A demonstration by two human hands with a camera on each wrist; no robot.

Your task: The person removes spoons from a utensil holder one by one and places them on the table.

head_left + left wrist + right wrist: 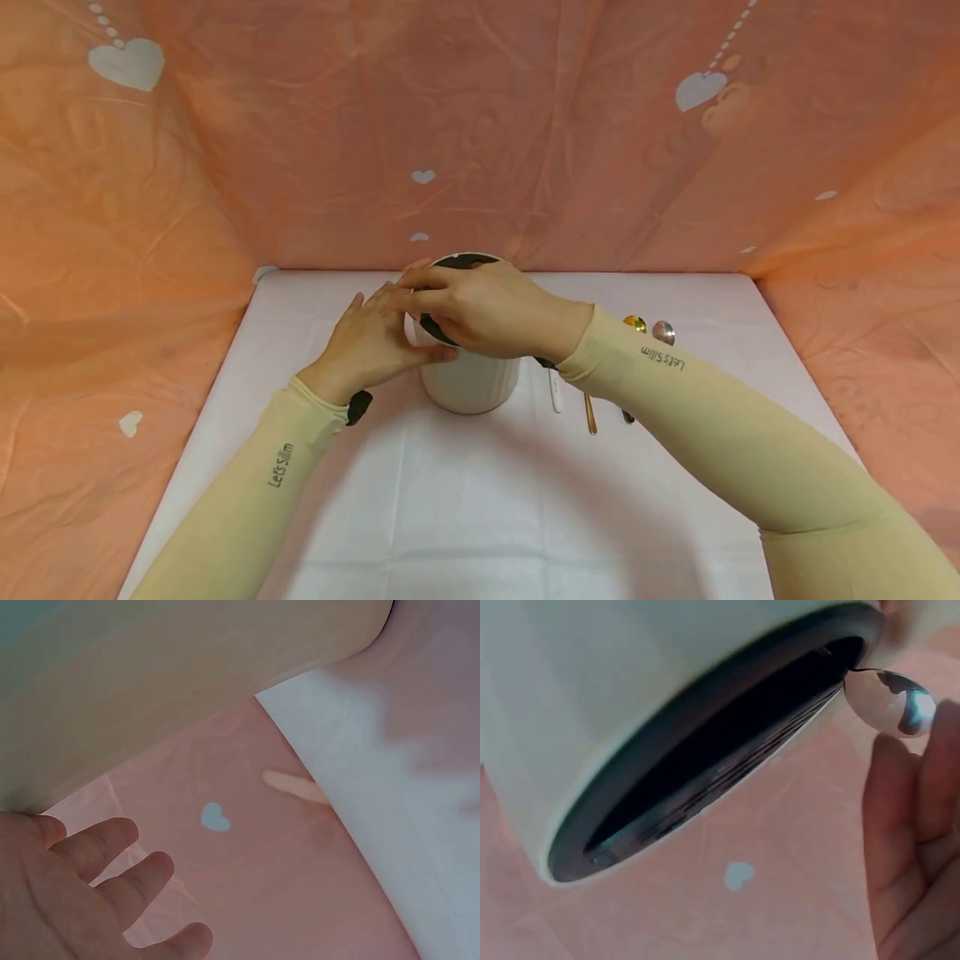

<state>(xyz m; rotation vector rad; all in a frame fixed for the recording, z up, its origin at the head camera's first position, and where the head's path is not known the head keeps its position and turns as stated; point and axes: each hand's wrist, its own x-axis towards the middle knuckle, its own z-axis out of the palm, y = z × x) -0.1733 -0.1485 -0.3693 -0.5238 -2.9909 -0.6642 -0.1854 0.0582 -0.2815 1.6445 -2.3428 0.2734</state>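
Observation:
A cream ribbed cylinder-shaped container with a dark inner rim stands near the back of the table. My left hand touches its left side, thumb along the front, fingers extended and spread. Over the container's mouth bends my right hand, partly covering the opening. In the right wrist view a shiny silver spoon sticks out past the dark rim, bowl outward, its handle hidden inside. Fingers of the right hand hold the spoon by its bowl.
Right of the container lie several utensils, partly under the right forearm: a gold spoon bowl, a silver spoon bowl, a white handle and a gold-coloured handle. A pink cloth backdrop with hearts encloses the white-covered table.

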